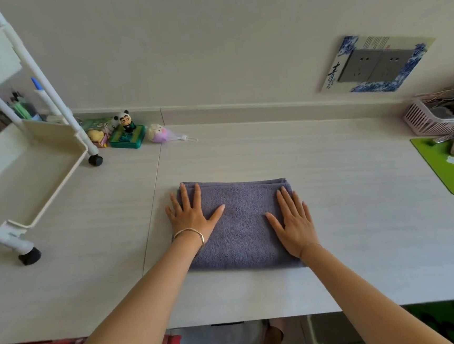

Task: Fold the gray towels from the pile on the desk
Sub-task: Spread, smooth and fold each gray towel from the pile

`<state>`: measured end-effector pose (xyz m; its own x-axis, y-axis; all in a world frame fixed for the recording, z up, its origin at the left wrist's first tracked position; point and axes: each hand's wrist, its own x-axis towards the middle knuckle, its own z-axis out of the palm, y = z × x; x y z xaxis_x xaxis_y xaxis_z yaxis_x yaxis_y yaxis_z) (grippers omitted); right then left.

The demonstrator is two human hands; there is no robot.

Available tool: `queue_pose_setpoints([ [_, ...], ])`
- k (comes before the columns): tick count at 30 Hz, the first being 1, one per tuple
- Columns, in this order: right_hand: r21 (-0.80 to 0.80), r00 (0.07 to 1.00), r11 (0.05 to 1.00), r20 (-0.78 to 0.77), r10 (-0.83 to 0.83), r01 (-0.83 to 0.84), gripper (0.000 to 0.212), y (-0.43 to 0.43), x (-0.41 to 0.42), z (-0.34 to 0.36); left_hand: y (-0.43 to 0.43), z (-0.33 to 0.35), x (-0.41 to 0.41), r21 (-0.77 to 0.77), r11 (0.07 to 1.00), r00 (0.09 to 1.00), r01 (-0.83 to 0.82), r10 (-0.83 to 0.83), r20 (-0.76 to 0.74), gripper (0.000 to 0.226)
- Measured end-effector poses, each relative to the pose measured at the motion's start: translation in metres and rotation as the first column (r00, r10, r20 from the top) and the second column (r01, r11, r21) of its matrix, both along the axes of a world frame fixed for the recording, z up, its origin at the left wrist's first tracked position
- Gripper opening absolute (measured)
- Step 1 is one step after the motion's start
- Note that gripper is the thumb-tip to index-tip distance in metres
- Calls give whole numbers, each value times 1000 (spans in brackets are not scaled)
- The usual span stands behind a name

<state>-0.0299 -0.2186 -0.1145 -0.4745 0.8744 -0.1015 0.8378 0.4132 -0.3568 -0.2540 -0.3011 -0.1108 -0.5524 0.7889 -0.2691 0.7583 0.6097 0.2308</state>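
Gray towel (pixel 241 222) is lying folded at desk (pixel 330 168) centre. Left hand (pixel 190 215) and right hand (pixel 293 221) are pressing flat on it, fingers straight, spread, gripping nothing. Best practice: be sweeping both palms outward, keeping the 4 edges aligned.

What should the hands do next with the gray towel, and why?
Probably slide both palms outward once, to press the fold flat. The gray towel lies on the desk as a neat rectangle, with stacked layers showing at its far edge. The left hand and right hand rest flat on it with straight fingers, gripping nothing, so smoothing seems the easiest step.
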Motion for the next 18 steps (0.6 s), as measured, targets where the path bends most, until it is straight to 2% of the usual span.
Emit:
queue_pose_setpoints([
  [3, -98, 969, 989, -211, -127, 108, 72, -3, 16, 11, -17, 11, -15, 166, 986, 999, -20, 16, 30, 89],
  [5, -239, 907, 953, -329, -261, 187, 68, -5, 29, 19, -34, 18, -25, 280, 955, 995, -92, 75, 71, 81],
  [7, -305, 896, 932, -332, -296, 195, 64, -10, 37, 23, -49, 22, -33, 232, 954, 969, -191, 146, 198, 76],
  [10, -392, 877, 890, -310, -367, 233, 70, -14, 42, 25, -62, 25, -37, 98, 951, 881, -293, 228, 414, 78],
  [12, -503, 843, 819, -283, -458, 277, 68, -15, 41, 26, -67, 25, -35, 65, 951, 861, -303, 244, 447, 70],
  [15, -541, 860, 783, -194, -472, 307, 56, -16, 39, 26, -70, 26, -29, 58, 949, 839, -310, 244, 487, 55],
  [18, -636, 837, 718, -202, -508, 282, 45, -21, 37, 32, -75, 28, -26, -4, 943, 732, -333, 261, 630, 54],
])
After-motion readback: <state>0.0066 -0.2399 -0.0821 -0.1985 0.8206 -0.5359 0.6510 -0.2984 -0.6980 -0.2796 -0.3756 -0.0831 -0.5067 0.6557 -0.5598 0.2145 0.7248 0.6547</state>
